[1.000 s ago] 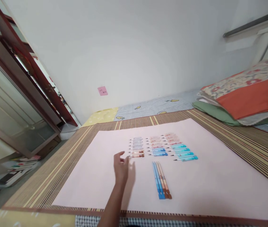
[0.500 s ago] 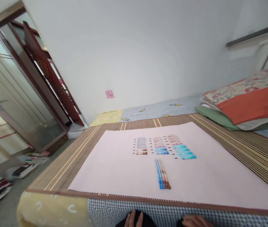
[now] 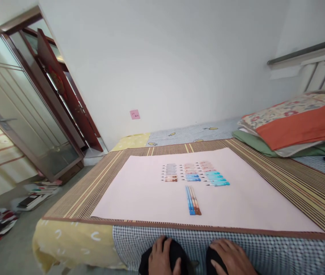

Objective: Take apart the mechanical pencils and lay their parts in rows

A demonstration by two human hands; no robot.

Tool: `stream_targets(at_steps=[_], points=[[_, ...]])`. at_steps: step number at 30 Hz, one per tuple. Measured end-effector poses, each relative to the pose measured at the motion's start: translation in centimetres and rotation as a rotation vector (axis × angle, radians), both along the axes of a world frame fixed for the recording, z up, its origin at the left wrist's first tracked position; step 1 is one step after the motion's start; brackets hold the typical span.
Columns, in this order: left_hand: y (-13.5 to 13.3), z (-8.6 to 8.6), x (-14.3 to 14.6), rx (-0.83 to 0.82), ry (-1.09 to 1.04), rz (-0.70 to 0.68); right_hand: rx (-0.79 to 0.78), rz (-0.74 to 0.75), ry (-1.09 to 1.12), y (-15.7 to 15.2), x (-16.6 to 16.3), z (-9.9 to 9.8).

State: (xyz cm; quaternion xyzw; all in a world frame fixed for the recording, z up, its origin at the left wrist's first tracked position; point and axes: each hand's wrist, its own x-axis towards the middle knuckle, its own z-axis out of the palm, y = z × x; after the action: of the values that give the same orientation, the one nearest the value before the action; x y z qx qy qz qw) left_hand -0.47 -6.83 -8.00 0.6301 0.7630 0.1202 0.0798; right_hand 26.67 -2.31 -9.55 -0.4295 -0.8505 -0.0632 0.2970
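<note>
My left hand (image 3: 162, 258) lies flat on my left knee at the bottom of the view, fingers stretched out and holding nothing. My right hand (image 3: 231, 258) rests the same way on my right knee, fingers apart. Both are well short of the pink sheet (image 3: 139, 191) spread on the bed. On that sheet lie three short rows of pens (image 3: 193, 175), pale, pink and blue, with their tips pointing left. In front of them sit several blue and brown pens (image 3: 193, 200) side by side, lengthwise.
A striped woven mat (image 3: 308, 187) lies under the sheet on a checked bed. Folded orange and green bedding (image 3: 294, 126) is stacked at the right. A pink note (image 3: 135, 114) sticks to the white wall. A glass door (image 3: 21, 114) and piled books (image 3: 33, 194) are at the left.
My left hand has drawn back from the pens on the sheet to my knee. My right hand has come into view on the other knee. The view has pulled back from the bed.
</note>
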Motion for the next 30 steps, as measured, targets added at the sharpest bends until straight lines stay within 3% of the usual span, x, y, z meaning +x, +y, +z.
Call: stream_targets(at_steps=[3, 8, 15, 24, 30], points=[[-1.3, -0.1, -0.1, 0.048, 0.048, -0.010, -0.033, -0.069, -0.008, -0.4, 0.3, -0.8], [-2.9, 0.0, 0.8, 0.054, 0.087, -0.040, 0.040, -0.109, -0.047, -1.7, -0.2, -1.5], [-1.6, 1.6, 2.1, -0.044, -0.009, 0.004, 0.062, -0.059, -0.018, -2.0, -1.5, -1.1], [-0.4, 3.0, 1.4, -0.119, -0.025, -0.002, -0.194, -0.052, 0.322, 4.2, -2.8, 3.2], [-0.5, 3.2, 1.2, -0.094, -0.073, -0.010, -0.273, -0.039, 0.388, 8.0, -4.9, 2.6]])
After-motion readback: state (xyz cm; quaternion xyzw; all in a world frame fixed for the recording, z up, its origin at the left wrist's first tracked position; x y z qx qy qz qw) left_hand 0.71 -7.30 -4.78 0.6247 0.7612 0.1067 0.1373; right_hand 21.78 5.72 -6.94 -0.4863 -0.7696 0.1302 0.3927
